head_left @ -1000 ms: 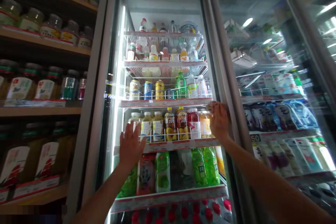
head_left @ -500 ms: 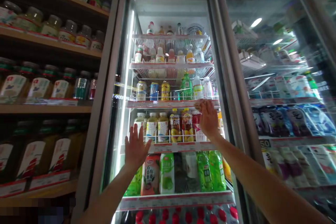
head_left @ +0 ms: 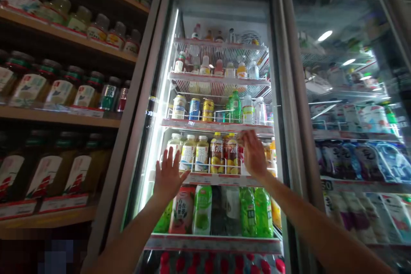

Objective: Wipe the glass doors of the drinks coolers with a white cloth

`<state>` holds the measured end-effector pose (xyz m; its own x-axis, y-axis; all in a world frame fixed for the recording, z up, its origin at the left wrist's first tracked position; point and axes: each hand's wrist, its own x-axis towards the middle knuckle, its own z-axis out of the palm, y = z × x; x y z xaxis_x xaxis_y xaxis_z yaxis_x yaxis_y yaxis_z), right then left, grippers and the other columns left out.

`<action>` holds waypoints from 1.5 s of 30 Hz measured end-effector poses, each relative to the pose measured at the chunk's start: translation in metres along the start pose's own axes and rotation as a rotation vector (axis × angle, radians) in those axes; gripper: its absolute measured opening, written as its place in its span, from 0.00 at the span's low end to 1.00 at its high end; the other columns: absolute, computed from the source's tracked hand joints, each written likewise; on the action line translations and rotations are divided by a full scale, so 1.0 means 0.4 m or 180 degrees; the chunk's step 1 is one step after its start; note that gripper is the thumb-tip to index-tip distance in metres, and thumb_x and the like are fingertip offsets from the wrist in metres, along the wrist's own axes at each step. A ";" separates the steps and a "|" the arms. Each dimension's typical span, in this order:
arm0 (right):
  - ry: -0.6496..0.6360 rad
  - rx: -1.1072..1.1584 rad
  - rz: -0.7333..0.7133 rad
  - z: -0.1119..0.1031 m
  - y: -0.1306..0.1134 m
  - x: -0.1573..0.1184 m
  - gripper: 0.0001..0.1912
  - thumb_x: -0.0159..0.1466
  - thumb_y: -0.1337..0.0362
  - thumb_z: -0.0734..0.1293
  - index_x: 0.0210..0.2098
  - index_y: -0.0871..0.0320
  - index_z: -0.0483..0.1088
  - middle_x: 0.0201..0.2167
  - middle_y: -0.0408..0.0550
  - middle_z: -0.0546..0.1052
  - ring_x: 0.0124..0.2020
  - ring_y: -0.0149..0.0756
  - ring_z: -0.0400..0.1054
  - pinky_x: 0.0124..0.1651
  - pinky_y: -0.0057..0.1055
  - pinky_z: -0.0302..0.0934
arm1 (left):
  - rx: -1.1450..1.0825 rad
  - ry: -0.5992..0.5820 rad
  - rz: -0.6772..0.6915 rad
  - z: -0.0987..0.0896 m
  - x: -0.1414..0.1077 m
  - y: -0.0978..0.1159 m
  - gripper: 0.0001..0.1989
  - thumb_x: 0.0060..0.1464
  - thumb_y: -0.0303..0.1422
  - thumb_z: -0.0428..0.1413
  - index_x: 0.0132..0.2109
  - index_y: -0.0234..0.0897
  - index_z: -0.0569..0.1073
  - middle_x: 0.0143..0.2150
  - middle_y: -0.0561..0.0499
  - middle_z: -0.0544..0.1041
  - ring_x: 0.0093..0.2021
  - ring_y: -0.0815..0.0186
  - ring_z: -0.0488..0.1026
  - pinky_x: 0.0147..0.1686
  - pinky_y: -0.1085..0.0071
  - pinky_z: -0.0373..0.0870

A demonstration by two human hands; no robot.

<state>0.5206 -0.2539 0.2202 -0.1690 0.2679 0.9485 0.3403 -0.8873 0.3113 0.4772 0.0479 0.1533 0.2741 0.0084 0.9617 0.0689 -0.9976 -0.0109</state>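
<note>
A lit drinks fridge with a glass door (head_left: 221, 13) fills the middle of the view. My left hand (head_left: 168, 175) is raised with its fingers spread, palm toward the glass, in front of the pale-labelled bottles (head_left: 189, 154). My right hand (head_left: 253, 152) is on the right, near the dark yellow-capped bottles (head_left: 217, 147). Its fingers are bent round a small pale cloth-like item (head_left: 241, 135), blurred and mostly hidden by the hand. Whether either hand touches the glass is hard to tell.
On the left, wooden shelves (head_left: 61, 115) carry jars and bottles. A metal door frame (head_left: 297, 94) divides this fridge from a second glass-fronted fridge (head_left: 349, 132) on the right. Green bottles (head_left: 248, 212) and red-capped bottles (head_left: 208, 263) stand on the lower levels.
The view has shifted, so the shelves and fridge sit further right. Against the fridge, my right hand is slightly lower, still with the pale item. My left hand remains spread.
</note>
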 end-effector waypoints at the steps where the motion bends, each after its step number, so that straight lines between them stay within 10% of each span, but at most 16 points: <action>1: -0.0239 0.0101 -0.0458 0.000 -0.025 -0.019 0.30 0.60 0.75 0.53 0.61 0.60 0.53 0.61 0.52 0.59 0.65 0.41 0.42 0.61 0.45 0.48 | -0.0012 0.0004 0.0003 0.002 -0.001 -0.001 0.35 0.56 0.46 0.44 0.65 0.34 0.46 0.67 0.40 0.43 0.67 0.53 0.39 0.59 0.49 0.48; 4: -0.0639 0.0217 -0.1193 -0.003 -0.044 -0.052 0.29 0.60 0.75 0.54 0.61 0.58 0.54 0.60 0.48 0.61 0.65 0.38 0.43 0.62 0.42 0.47 | -0.0007 0.0038 0.0034 0.006 -0.002 -0.003 0.34 0.56 0.46 0.44 0.65 0.34 0.46 0.67 0.40 0.44 0.67 0.53 0.40 0.59 0.48 0.49; 10: 0.0267 -0.0235 0.0584 -0.022 0.038 -0.055 0.28 0.63 0.70 0.53 0.63 0.62 0.48 0.62 0.58 0.57 0.65 0.45 0.42 0.59 0.50 0.48 | 0.0091 0.0102 0.0047 0.009 -0.001 -0.001 0.35 0.57 0.47 0.42 0.64 0.30 0.48 0.67 0.38 0.44 0.67 0.52 0.40 0.59 0.48 0.48; 15: -0.0786 0.0024 -0.1011 -0.054 0.022 -0.129 0.26 0.64 0.68 0.54 0.62 0.57 0.51 0.62 0.49 0.58 0.65 0.40 0.42 0.63 0.45 0.44 | 0.0106 -0.0119 0.0035 0.006 0.003 -0.003 0.36 0.56 0.47 0.42 0.64 0.29 0.47 0.67 0.38 0.42 0.67 0.52 0.38 0.58 0.48 0.50; 21: 0.0043 -0.0447 0.0661 -0.073 0.118 -0.185 0.28 0.64 0.68 0.53 0.63 0.63 0.48 0.62 0.59 0.57 0.64 0.46 0.44 0.59 0.50 0.50 | 0.0081 -0.0170 0.0019 -0.006 0.001 0.003 0.36 0.56 0.47 0.42 0.64 0.29 0.46 0.67 0.38 0.42 0.67 0.52 0.37 0.59 0.48 0.48; 26: -0.0786 -0.0098 -0.0369 -0.106 0.057 -0.312 0.28 0.63 0.72 0.54 0.62 0.56 0.50 0.61 0.51 0.59 0.65 0.40 0.43 0.61 0.45 0.48 | -0.0008 -0.0304 -0.0028 -0.017 0.003 0.009 0.35 0.57 0.46 0.43 0.64 0.29 0.45 0.67 0.38 0.41 0.67 0.53 0.36 0.60 0.48 0.47; 32: -0.0277 -0.0449 0.0664 -0.097 0.119 -0.196 0.27 0.63 0.70 0.54 0.62 0.62 0.51 0.62 0.58 0.56 0.65 0.44 0.44 0.60 0.49 0.50 | -0.0069 -0.0244 -0.0023 -0.013 -0.002 0.008 0.36 0.57 0.47 0.40 0.64 0.27 0.46 0.67 0.36 0.43 0.67 0.51 0.37 0.59 0.47 0.47; 39: -0.0717 -0.0074 -0.0445 -0.130 0.032 -0.315 0.28 0.61 0.74 0.53 0.60 0.51 0.55 0.57 0.46 0.65 0.63 0.36 0.50 0.59 0.41 0.53 | -0.0229 -0.0051 0.0184 0.013 -0.075 0.004 0.35 0.59 0.47 0.34 0.63 0.23 0.48 0.66 0.33 0.45 0.67 0.50 0.38 0.59 0.45 0.46; 45: -0.0323 -0.0236 0.0356 -0.067 0.025 -0.147 0.26 0.63 0.73 0.51 0.61 0.65 0.53 0.62 0.60 0.55 0.66 0.45 0.38 0.61 0.48 0.48 | -0.0325 -0.0041 0.0180 0.028 -0.094 -0.004 0.35 0.58 0.47 0.36 0.64 0.26 0.45 0.67 0.34 0.45 0.67 0.52 0.36 0.59 0.45 0.45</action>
<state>0.5092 -0.2887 0.1660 -0.0383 0.1993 0.9792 0.2818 -0.9380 0.2020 0.4778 0.0498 0.1142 0.2872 -0.0478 0.9567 -0.0450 -0.9983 -0.0363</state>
